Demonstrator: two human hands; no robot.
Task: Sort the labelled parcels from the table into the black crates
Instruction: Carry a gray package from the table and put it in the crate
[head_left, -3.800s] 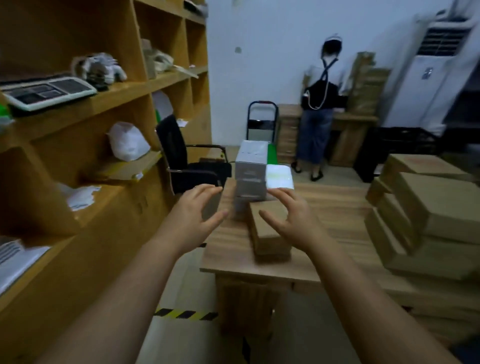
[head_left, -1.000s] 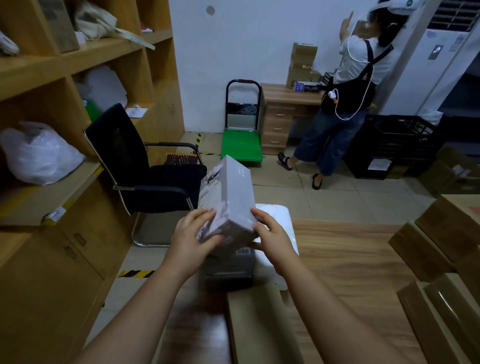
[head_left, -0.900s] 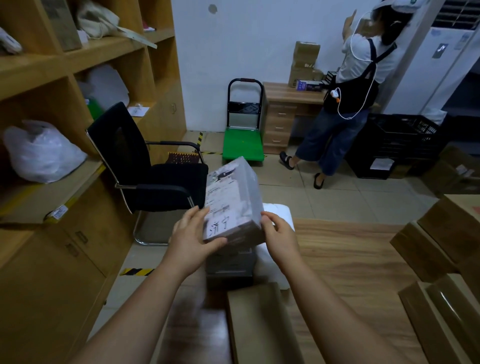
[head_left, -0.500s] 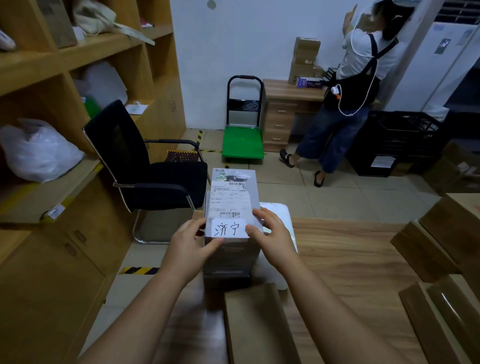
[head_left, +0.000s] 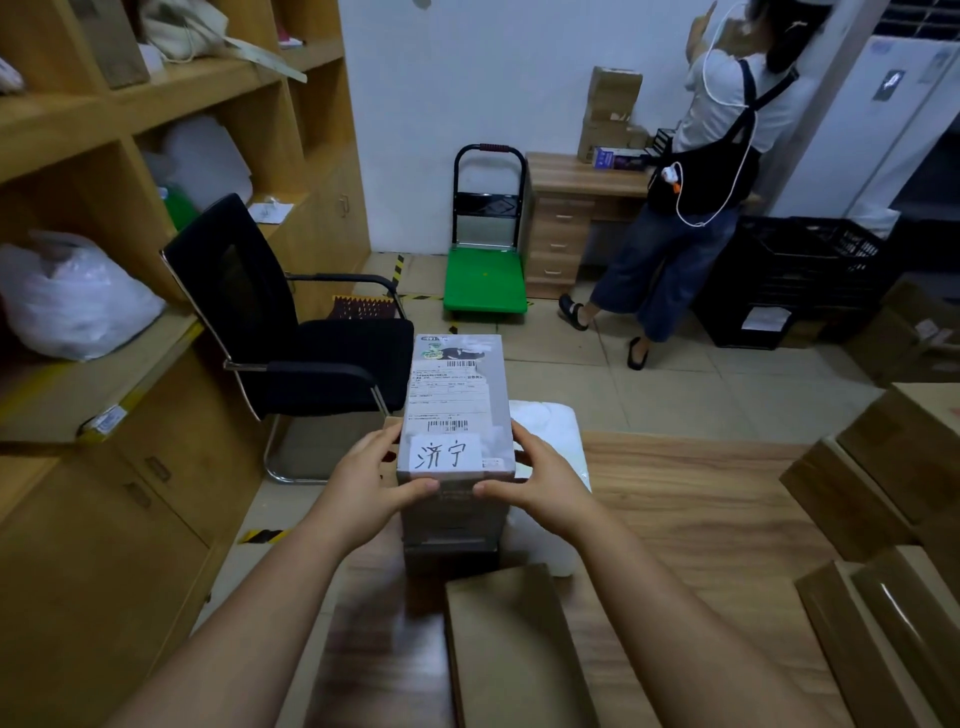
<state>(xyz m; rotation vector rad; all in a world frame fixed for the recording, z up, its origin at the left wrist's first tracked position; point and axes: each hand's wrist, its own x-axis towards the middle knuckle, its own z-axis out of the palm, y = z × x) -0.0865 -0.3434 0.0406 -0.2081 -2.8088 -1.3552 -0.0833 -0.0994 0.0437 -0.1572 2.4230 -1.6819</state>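
Observation:
I hold a grey parcel flat in front of me, its shipping label and a white handwritten tag facing up. My left hand grips its left near corner and my right hand grips its right near corner, thumbs on the near edge. Below it a second grey box stands on the wooden table, next to a white soft parcel. A brown cardboard parcel lies nearer to me. Black crates stand on the floor at the far right.
More brown boxes are stacked on the table's right side. A black office chair and wooden shelving are on the left. A green trolley, a desk and a person are by the far wall.
I lifted the grey parcel off the stack, turned it label side up and levelled it. My thumbs now lie on its near edge.

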